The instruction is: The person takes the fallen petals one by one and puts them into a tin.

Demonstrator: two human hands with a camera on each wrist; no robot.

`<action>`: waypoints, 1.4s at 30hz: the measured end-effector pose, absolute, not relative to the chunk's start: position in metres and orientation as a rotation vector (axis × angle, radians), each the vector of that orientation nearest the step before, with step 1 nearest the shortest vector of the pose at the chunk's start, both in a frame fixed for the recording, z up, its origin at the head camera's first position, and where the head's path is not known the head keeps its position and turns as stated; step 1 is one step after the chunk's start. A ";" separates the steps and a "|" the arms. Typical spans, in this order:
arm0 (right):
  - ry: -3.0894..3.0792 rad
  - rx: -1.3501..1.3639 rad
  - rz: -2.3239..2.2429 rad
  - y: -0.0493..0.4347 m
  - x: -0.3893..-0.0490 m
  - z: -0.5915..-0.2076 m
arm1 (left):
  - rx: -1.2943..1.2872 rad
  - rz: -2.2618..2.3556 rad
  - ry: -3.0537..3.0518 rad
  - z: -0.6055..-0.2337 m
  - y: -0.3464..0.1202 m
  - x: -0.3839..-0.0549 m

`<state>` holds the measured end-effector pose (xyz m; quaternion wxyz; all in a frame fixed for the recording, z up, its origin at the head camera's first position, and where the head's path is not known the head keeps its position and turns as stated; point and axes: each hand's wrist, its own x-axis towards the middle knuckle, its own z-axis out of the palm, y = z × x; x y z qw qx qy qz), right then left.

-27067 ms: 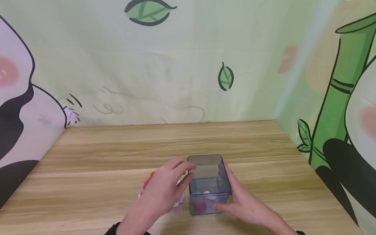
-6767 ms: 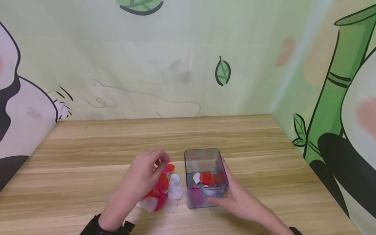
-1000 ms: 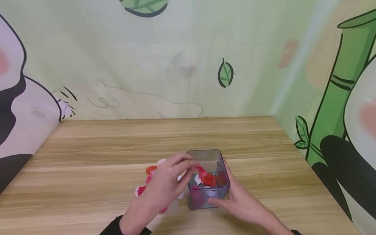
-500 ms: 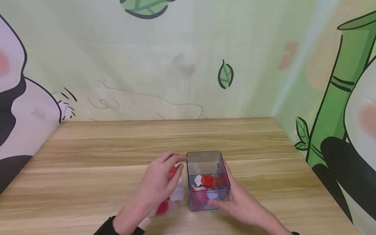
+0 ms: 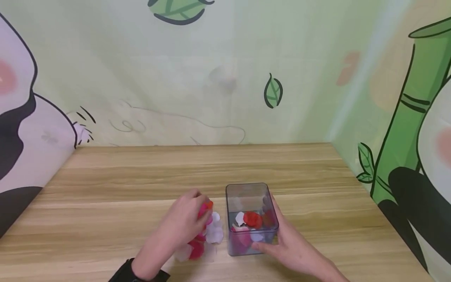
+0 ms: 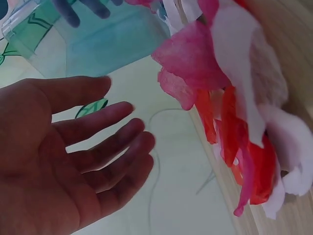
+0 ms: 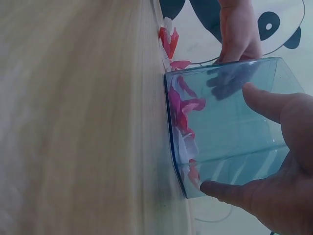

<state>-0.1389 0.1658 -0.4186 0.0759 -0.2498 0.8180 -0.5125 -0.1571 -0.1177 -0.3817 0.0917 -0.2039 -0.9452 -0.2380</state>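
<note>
My left hand [image 5: 181, 221] hovers low over a loose pile of red, pink and white flower petals [image 5: 214, 234] left of the box. In the left wrist view its fingers [image 6: 110, 147] are loosely bent with nothing between them, beside the petals [image 6: 195, 58]. My right hand [image 5: 296, 246] grips a clear bluish plastic box [image 5: 246, 196] by its right side, thumb at the front wall. Upright and open-topped, the box stands on the table. Several petals lie at its bottom, among them a red petal [image 5: 253, 220]. In the right wrist view, thumb and fingers span the box [image 7: 225, 127].
A wood-grain table [image 5: 141, 172] carries everything. Behind it hangs a pale green cloth backdrop [image 5: 211, 58] printed with leaves, bamboo and pandas, which also runs along both sides. A black band [image 5: 132, 272] is on the left wrist.
The left hand let a pink petal drop into the box, then moved left and down to the pile. Earlier, more petals came into the box. The right hand keeps holding the box.
</note>
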 end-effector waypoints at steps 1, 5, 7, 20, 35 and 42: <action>2.452 -0.745 -1.537 0.166 -0.139 -0.418 | -0.602 -0.704 -2.827 -0.382 -0.118 -0.158; 2.438 -0.723 -1.548 0.165 -0.138 -0.418 | -0.593 -0.692 -2.893 -0.383 -0.120 -0.160; 2.432 -0.711 -1.554 0.165 -0.138 -0.418 | -0.596 -0.695 -2.917 -0.384 -0.121 -0.160; 2.467 -0.691 -1.528 0.164 -0.138 -0.419 | -0.698 -0.661 -2.956 -0.390 -0.123 -0.162; 2.473 -0.699 -1.532 0.165 -0.138 -0.419 | -0.896 -0.714 -3.198 -0.380 -0.131 -0.158; 2.481 -0.719 -1.539 0.164 -0.138 -0.420 | -1.007 -0.740 -3.075 -0.385 -0.131 -0.161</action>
